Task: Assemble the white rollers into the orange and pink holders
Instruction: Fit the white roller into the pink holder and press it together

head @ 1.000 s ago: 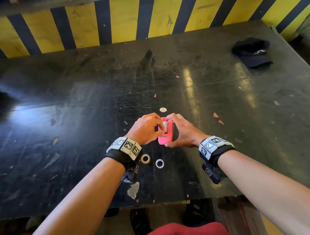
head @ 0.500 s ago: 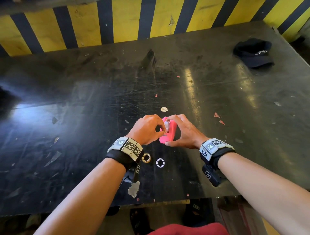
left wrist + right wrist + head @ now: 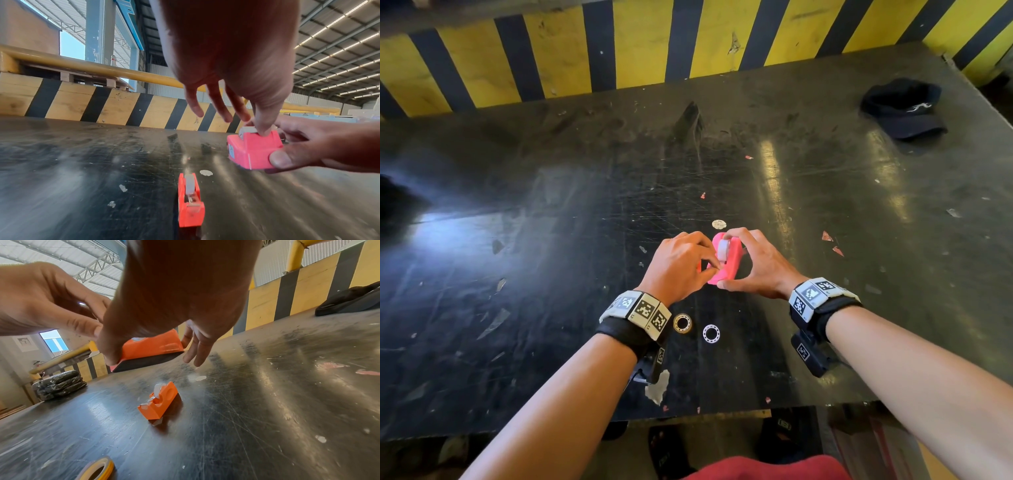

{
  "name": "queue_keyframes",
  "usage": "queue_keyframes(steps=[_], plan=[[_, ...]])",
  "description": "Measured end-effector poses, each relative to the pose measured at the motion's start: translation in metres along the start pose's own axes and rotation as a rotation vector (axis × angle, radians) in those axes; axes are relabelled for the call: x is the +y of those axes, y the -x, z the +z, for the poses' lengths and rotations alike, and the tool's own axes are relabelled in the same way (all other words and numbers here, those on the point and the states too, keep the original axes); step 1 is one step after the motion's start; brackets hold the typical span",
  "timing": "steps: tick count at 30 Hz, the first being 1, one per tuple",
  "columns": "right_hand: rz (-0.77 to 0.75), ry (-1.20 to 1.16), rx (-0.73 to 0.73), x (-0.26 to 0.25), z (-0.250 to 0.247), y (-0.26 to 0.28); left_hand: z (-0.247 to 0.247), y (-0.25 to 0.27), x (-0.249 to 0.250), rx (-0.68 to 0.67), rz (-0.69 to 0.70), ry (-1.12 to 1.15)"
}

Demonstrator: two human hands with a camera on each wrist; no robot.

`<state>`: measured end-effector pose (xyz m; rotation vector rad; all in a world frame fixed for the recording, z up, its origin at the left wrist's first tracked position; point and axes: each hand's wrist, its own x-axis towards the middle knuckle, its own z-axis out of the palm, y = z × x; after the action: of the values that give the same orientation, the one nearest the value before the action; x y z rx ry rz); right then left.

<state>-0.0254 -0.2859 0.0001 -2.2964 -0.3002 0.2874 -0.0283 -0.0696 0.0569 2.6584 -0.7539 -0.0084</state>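
Resting tilted above the bench (image 3: pixel 551 240), the pink holder (image 3: pixel 727 260) is held by the right hand (image 3: pixel 760 265), whose thumb is curled under its near end while the fingers (image 3: pixel 736 236) wrap the far end. A white roller (image 3: pixel 723 249) is seated in the slot on top of this holder, and it is pinched at its near side by the thumb and forefinger of the left hand (image 3: pixel 681 263), with the other left fingers seen loosely spread in the left wrist view. The orange holder (image 3: pixel 190 201) is seen standing on the bench just beside and below the left hand, apart from both hands, with a white roller (image 3: pixel 189 184) already sitting in its slot. Two loose rings (image 3: pixel 682 322) (image 3: pixel 711 333) are lying near the front edge of the bench, between the wrists. A dark cap (image 3: pixel 904 108) is lying at the far right corner, well apart. Wide bare surface is left to the left and behind the hands, up to the striped barrier (image 3: pixel 637 51)
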Motion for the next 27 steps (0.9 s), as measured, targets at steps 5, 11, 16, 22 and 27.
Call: queue_keyframes(steps=[5,11,16,22,27], plan=[[0.006,-0.043,0.037,0.003,0.001,-0.002,0.018,0.011,-0.004,0.195,0.059,-0.031],[-0.017,-0.073,0.061,0.008,0.003,-0.005,0.032,0.017,-0.008,0.361,0.204,-0.132],[0.007,-0.091,0.103,0.017,-0.001,-0.008,0.04,0.023,-0.018,0.258,0.257,-0.203],[0.002,0.027,0.012,0.025,-0.011,-0.014,0.033,0.028,-0.042,0.037,-0.038,-0.086],[-0.001,0.215,-0.061,0.032,0.0,-0.035,0.035,0.031,-0.058,-0.485,-0.292,-0.021]])
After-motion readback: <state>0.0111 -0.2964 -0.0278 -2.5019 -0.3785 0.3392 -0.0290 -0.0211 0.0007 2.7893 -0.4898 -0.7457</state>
